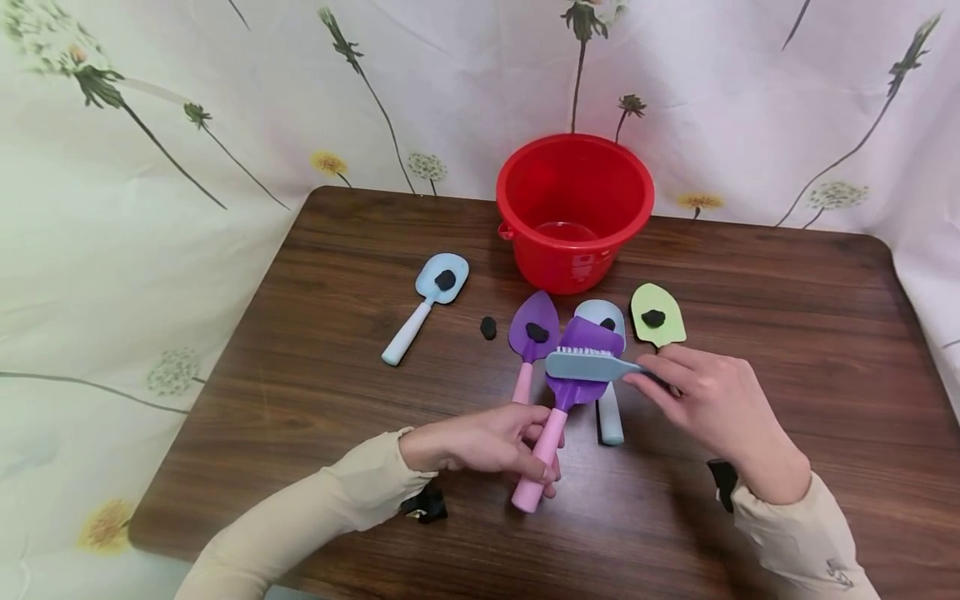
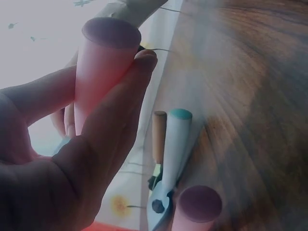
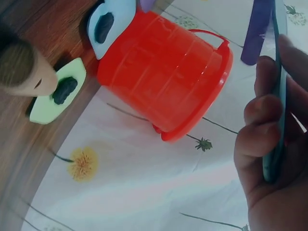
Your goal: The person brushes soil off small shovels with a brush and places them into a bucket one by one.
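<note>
My left hand (image 1: 487, 440) grips the pink handle of a purple toy shovel (image 1: 551, 435), raised above the table with its blade pointing away. In my right hand (image 1: 716, 400), the thumb and fingers pinch the handle of a grey-blue brush (image 1: 583, 367). Its white bristles face the far side, over the purple blade; whether they touch it I cannot tell. Partly hidden below lie a second purple shovel (image 1: 534, 321) and a light blue shovel (image 1: 611, 417), each with a black lump on its blade. The pink handle (image 2: 103, 72) fills the left wrist view's upper left.
A red bucket (image 1: 573, 267) stands at the back of the brown table (image 1: 300, 350). To its left lies another light blue shovel (image 1: 408, 332) bearing a black lump. A green shovel (image 1: 667, 329), also with a lump, is at right. One black lump (image 1: 488, 327) rests on the wood.
</note>
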Available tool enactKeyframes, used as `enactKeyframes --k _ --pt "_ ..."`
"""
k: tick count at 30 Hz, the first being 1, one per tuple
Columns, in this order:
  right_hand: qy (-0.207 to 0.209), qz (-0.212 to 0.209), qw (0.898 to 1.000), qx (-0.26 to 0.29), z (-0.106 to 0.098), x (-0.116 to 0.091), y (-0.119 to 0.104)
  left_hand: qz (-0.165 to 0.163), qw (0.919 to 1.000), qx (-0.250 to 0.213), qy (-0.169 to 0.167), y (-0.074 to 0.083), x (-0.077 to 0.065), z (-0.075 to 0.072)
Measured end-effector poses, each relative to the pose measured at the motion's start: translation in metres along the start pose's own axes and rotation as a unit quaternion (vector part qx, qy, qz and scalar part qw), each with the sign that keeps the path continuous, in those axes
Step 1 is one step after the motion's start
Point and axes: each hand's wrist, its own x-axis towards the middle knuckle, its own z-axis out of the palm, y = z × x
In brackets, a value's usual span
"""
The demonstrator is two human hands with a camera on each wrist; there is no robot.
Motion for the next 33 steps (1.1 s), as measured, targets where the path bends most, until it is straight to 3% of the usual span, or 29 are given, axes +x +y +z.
enactKeyframes --k 6,11,14,18,23,27,30,33 --pt "0.021 0.023 0.999 -0.029 -0.001 0.001 0.003 -0.002 1.0000 -0.010 -0.001 -0.001 -0.001 0.000" --pt "0.061 0.049 0.996 -0.046 0.003 0.003 0.004 0.002 0.9999 0.005 0.012 -0.001 -0.002 0.000" --pt "0.088 0.066 0.992 -0.060 0.005 0.002 0.007 0.013 0.9995 0.029 0.001 -0.001 -0.002 0.001" --pt "0.105 0.102 0.988 -0.039 0.003 -0.001 0.009 0.026 0.9984 0.050 0.001 0.002 -0.002 0.001" --pt "0.116 0.133 0.984 0.020 -0.002 -0.005 0.008 0.023 0.9990 0.023 0.029 0.002 -0.001 -0.003" --pt "0.093 0.084 0.989 0.072 -0.002 -0.005 0.004 0.023 0.9992 0.005 0.033 0.000 0.000 -0.004" --pt "0.043 0.039 0.992 0.108 0.002 -0.006 -0.002 0.024 0.9988 0.004 0.042 -0.001 0.001 -0.005" --pt "-0.006 0.027 0.993 0.118 0.005 -0.009 -0.005 0.027 0.9983 0.008 0.052 -0.001 0.001 -0.005"
